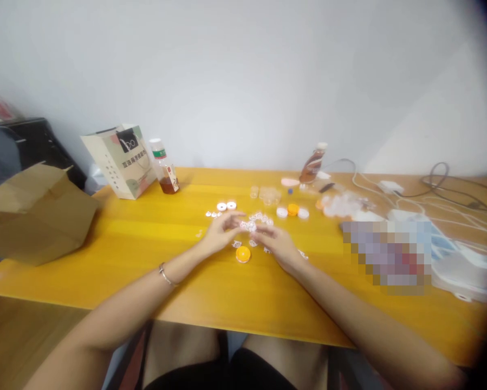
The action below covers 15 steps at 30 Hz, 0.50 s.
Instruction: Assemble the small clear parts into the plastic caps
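Observation:
My left hand (221, 233) and my right hand (279, 245) meet over the table, fingertips closed on opposite sides of a small white patterned piece (249, 226). Blur hides its exact kind. Behind it lies a cluster of similar white pieces (263, 218). More flat white cutouts (236, 244) are scattered below the fingers, one partly under my right wrist. Just in front of my hands sits a round orange-topped disc (243, 254). Two white rings (226, 206) lie beyond my left hand, near several small white tags (214, 214).
Small clear cups (270, 195) and a row of white and orange discs (293, 210) stand farther back. At left are a paper bag (125, 162), a drink bottle (164, 168) and a brown bag (36, 214). Another bottle (313, 164), plastic packaging (344, 205) and cables (438, 184) occupy the right.

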Available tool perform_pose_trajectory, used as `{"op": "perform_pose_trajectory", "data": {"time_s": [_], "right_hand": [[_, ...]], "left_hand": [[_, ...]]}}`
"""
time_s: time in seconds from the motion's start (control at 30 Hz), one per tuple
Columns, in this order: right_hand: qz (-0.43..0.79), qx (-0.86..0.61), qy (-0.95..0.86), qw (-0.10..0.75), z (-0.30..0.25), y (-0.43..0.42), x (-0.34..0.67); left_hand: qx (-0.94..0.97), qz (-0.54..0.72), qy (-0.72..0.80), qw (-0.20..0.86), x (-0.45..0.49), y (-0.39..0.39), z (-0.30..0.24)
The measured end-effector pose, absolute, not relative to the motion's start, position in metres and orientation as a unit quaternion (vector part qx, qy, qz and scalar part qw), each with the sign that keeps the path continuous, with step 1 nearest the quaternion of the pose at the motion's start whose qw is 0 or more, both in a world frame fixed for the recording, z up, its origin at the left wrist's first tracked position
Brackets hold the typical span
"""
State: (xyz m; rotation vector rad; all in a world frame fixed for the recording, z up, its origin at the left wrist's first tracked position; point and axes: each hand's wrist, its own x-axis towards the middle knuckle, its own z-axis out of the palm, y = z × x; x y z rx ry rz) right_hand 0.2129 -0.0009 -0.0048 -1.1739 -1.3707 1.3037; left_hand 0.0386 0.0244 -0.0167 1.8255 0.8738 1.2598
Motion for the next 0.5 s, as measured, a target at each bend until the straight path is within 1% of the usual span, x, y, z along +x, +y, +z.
{"op": "perform_pose_trajectory", "data": {"time_s": [0.13,0.33,0.5], "right_hand": [[0.550,-0.457,-0.550,0.432,-0.0062,-0.0015,0.2122],[0.567,-0.442,-0.548,0.428,-0.0084,0.0006,0.2127],[0.561,-0.437,-0.565,0.417,-0.0071,-0.0005,0.2118]], "left_hand": [[0.749,0.466,0.324,0.342,0.0373,0.0231,-0.0138],[0.828,0.434,0.290,0.205,0.0336,0.0202,-0.0094],[0.841,0.442,0.268,0.157,0.0344,0.0189,-0.0078]]}}
